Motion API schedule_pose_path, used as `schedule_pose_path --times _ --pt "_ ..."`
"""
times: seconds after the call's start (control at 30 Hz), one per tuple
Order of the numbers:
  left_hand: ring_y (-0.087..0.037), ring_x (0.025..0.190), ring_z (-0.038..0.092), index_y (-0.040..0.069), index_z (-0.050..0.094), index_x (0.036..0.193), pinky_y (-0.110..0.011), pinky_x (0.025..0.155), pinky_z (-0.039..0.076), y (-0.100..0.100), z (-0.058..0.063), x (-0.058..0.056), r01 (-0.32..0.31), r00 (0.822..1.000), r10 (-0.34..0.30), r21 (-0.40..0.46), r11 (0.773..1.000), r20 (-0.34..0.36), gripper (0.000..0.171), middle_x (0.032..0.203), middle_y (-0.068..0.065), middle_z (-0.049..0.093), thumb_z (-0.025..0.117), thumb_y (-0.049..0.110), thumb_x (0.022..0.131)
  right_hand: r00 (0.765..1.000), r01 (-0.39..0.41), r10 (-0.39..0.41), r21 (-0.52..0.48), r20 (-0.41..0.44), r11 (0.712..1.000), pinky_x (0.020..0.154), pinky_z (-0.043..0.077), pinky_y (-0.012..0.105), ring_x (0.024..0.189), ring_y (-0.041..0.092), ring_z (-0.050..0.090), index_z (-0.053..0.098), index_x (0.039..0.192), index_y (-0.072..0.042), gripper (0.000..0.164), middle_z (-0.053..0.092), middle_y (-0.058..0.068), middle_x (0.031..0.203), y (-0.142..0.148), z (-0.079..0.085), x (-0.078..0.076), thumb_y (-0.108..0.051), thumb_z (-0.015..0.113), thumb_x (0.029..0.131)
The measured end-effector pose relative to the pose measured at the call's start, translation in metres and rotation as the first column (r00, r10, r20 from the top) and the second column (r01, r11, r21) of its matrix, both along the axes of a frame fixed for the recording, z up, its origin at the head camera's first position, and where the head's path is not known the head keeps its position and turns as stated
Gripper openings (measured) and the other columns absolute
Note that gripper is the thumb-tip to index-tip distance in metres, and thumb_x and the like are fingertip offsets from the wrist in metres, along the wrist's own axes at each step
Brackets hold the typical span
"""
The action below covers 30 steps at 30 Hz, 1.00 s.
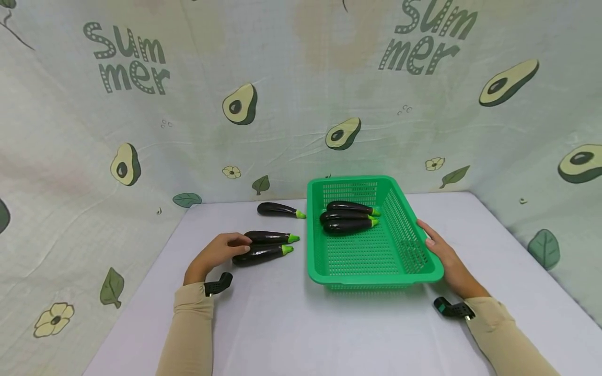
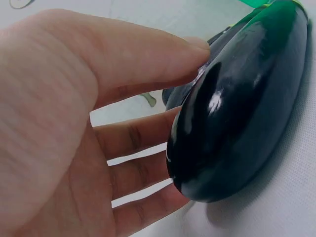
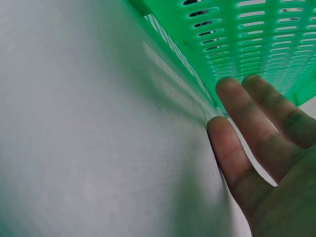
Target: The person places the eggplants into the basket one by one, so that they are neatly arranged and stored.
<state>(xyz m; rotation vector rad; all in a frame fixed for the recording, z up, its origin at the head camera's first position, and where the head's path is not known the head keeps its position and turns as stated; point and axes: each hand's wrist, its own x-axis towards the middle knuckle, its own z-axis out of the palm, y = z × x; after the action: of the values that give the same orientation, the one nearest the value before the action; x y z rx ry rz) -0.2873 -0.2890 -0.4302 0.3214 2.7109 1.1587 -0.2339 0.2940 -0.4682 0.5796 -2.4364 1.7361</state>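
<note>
My left hand (image 1: 220,255) is at the blunt ends of two dark eggplants lying side by side. In the left wrist view the thumb (image 2: 163,59) reaches over the end of the nearer eggplant (image 2: 237,108), and the fairly straight fingers pass behind it. The farther eggplant (image 1: 268,237) shows partly between thumb and index finger (image 2: 140,133). With straight fingers (image 3: 229,148), my right hand (image 1: 444,256) rests against the right side of a green plastic basket (image 1: 371,261). Inside the basket lie three eggplants (image 1: 348,225), green stems to the right.
Another eggplant (image 1: 277,210) lies farther back, its stem close to the basket's left wall. A white cloth covers the table (image 1: 273,324). Behind it hangs a curtain (image 1: 282,156) printed with avocados and leaves.
</note>
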Motion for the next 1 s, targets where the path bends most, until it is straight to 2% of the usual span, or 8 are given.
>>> schedule_pose_path --times 0.1,0.23,0.4,0.57,0.67,0.87,1.0 --pt "-0.028 0.118 0.055 0.012 0.068 0.127 -0.045 0.094 0.047 -0.002 -0.002 0.0 0.004 1.0 -0.004 0.005 1.0 -0.003 0.039 0.13 -0.009 0.063 0.068 0.035 0.096 1.0 -0.002 0.002 0.002 0.004 1.0 0.113 0.013 0.037 0.141 -0.003 0.015 0.017 0.163 -0.026 0.053 0.011 0.004 0.167 0.0 0.001 0.001 -0.028 0.027 0.111" --pt "-0.029 0.122 0.052 0.013 0.066 0.132 -0.044 0.094 0.045 -0.008 -0.008 0.0 0.015 0.999 -0.016 0.062 0.998 0.03 0.044 0.136 -0.01 0.059 0.069 0.038 0.095 1.0 -0.004 0.004 -0.003 0.012 1.0 0.115 0.007 0.054 0.143 0.0 0.013 0.016 0.163 -0.026 0.053 0.01 0.005 0.167 0.0 0.001 0.001 -0.028 0.028 0.111" --pt "-0.029 0.129 0.047 0.015 0.06 0.138 -0.048 0.102 0.04 -0.012 -0.013 0.002 0.044 0.993 -0.057 0.127 0.991 0.1 0.051 0.141 -0.01 0.055 0.071 0.037 0.094 1.0 -0.004 0.004 -0.004 0.021 1.0 0.113 0.005 0.061 0.149 0.018 0.008 0.016 0.163 -0.026 0.053 0.009 0.006 0.167 0.0 0.001 0.0 -0.028 0.028 0.111" --pt "-0.031 0.132 0.045 0.017 0.059 0.14 -0.053 0.105 0.037 -0.012 -0.014 0.003 0.067 0.989 -0.086 0.158 0.985 0.119 0.052 0.143 -0.01 0.054 0.073 0.034 0.093 1.0 -0.005 0.005 -0.001 0.014 1.0 0.112 0.004 0.063 0.149 0.031 0.006 0.016 0.163 -0.025 0.053 0.009 0.007 0.167 -0.001 0.001 0.0 -0.028 0.028 0.111" --pt "-0.032 0.134 0.041 0.019 0.06 0.139 -0.053 0.106 0.035 -0.011 -0.015 0.003 0.064 0.989 -0.084 0.16 0.985 0.124 0.051 0.146 -0.011 0.051 0.074 0.032 0.092 1.0 -0.008 0.008 -0.001 0.012 1.0 0.112 0.004 0.063 0.15 0.025 0.006 0.016 0.163 -0.025 0.053 0.009 0.007 0.167 -0.001 0.002 0.0 -0.028 0.028 0.111" --pt "-0.034 0.132 0.039 0.02 0.06 0.14 -0.049 0.102 0.036 -0.011 -0.015 0.003 0.084 0.984 -0.105 0.15 0.985 0.141 0.053 0.149 -0.012 0.045 0.075 0.027 0.091 1.0 -0.004 0.004 0.003 0.014 1.0 0.114 0.008 0.057 0.143 0.002 0.013 0.016 0.163 -0.026 0.053 0.01 0.007 0.167 -0.001 0.001 0.001 -0.029 0.027 0.111" --pt "-0.034 0.129 0.04 0.019 0.059 0.14 -0.046 0.099 0.038 -0.011 -0.015 0.002 0.093 0.984 -0.11 0.122 0.988 0.141 0.054 0.15 -0.015 0.043 0.076 0.031 0.09 1.0 -0.002 0.002 0.005 0.009 1.0 0.114 0.008 0.056 0.141 -0.002 0.015 0.016 0.163 -0.026 0.053 0.01 0.006 0.167 -0.001 0.001 0.001 -0.029 0.027 0.111"
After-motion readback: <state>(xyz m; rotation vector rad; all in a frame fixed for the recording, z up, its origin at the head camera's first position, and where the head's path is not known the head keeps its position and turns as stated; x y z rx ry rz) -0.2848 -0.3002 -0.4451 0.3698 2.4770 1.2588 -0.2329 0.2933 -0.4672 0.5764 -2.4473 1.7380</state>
